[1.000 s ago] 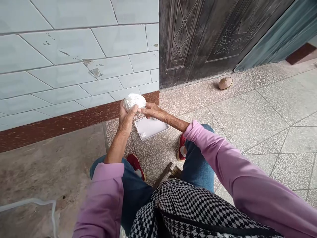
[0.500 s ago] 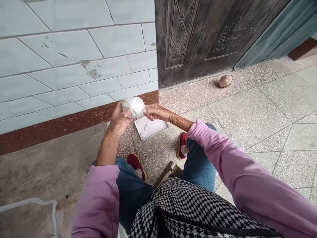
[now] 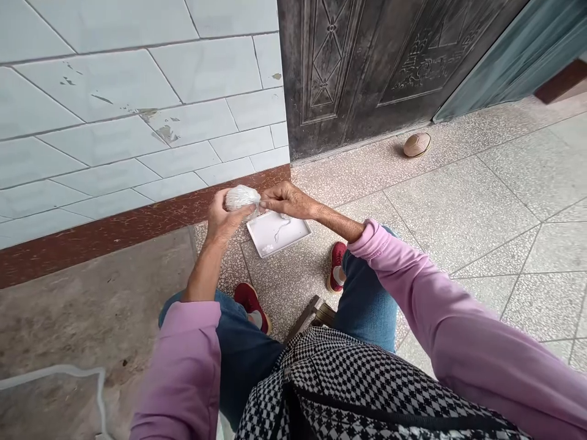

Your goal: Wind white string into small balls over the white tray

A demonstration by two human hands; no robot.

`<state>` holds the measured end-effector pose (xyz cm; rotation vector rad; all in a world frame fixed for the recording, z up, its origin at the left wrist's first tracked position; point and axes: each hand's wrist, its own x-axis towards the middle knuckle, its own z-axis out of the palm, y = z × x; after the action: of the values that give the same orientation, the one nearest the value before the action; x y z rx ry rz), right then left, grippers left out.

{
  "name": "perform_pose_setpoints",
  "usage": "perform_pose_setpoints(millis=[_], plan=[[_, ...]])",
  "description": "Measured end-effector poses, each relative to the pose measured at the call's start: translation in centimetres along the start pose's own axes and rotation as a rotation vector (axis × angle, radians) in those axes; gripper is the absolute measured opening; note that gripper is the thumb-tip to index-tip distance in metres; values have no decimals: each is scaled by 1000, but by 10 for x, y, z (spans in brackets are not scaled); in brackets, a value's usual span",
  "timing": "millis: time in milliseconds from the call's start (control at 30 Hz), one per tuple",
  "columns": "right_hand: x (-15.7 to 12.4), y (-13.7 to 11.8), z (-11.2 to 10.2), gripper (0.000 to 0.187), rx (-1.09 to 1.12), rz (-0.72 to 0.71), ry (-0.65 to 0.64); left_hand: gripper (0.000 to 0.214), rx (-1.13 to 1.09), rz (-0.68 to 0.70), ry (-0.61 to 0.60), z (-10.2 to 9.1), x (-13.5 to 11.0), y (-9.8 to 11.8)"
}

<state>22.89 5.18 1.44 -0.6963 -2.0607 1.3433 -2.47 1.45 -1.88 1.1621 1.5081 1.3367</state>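
A white ball of thin, shiny plastic strands (image 3: 242,197) is held above the floor, its strands drawn together toward its right end. My left hand (image 3: 222,219) is closed around its left and lower side, thumb along the front. At the right end, my right hand (image 3: 288,200) pinches the gathered strands, and its fingers partly hide what they grip. Below both hands lies a shallow white tray (image 3: 293,234) with a loose white strand (image 3: 281,229) and a small white clump (image 3: 267,249) in it.
A tiled wall (image 3: 183,122) with a brown skirting rises ahead, beside a dark carved door (image 3: 358,67). A tan ball-like object (image 3: 417,145) rests near the doorway. My red shoes (image 3: 250,304) flank the tray's near side. Between my legs is a wooden stool (image 3: 305,318).
The ball has turned, so its gathered end shows at the right. My right hand has shifted slightly upward and left, its fingers now pointing down at the gathered end. The view has shifted slightly.
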Motion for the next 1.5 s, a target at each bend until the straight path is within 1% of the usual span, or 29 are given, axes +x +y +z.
perform_pose_setpoints(millis=[67,133,233,333,433,467,533,667,733,800,867,967,1033,1100,1167,1233,1300,1367,1433,1500], plan=[[3,-5,-8,29,-24,-39,42,86,-13,-36,-118,1,-6,2],[6,-7,-15,27,-36,-72,93,84,-85,-87,-240,3,-15,8],[12,0,-22,33,14,-86,148,79,-212,-128,-377,6,-28,20],[21,12,-20,39,153,-62,137,74,-286,-148,-481,6,-36,28],[29,22,-16,50,285,-9,93,74,-282,-152,-551,5,-38,31],[31,24,-14,53,316,19,84,76,-283,-149,-556,5,-38,31],[33,26,-10,55,354,90,101,80,-308,-138,-524,6,-38,30],[34,24,1,47,364,261,204,84,-422,-106,-407,9,-36,34],[35,23,9,46,308,308,215,83,-463,-86,-348,9,-34,36],[33,23,17,47,244,302,195,82,-491,-65,-283,8,-31,37],[29,22,24,46,180,259,155,79,-515,-46,-221,6,-26,33],[19,16,32,37,76,172,55,69,-540,-24,-121,0,-14,23],[12,11,33,31,28,107,9,66,-524,-21,-84,-6,-6,15],[6,5,29,30,22,59,-1,68,-471,-25,-84,-11,-1,8],[2,-2,21,31,57,40,-6,72,-421,-35,-83,-15,2,5],[-3,-10,11,31,127,57,-14,74,-399,-53,-68,-16,3,4],[-6,-17,0,32,198,89,-6,72,-380,-82,-79,-15,2,4],[-7,-20,-9,38,251,89,10,71,-350,-114,-105,-14,1,3],[-4,-18,-16,48,294,27,22,75,-307,-139,-148,-11,0,2],[1,-13,-20,54,323,-64,35,77,-257,-158,-215,-7,-3,-1]])
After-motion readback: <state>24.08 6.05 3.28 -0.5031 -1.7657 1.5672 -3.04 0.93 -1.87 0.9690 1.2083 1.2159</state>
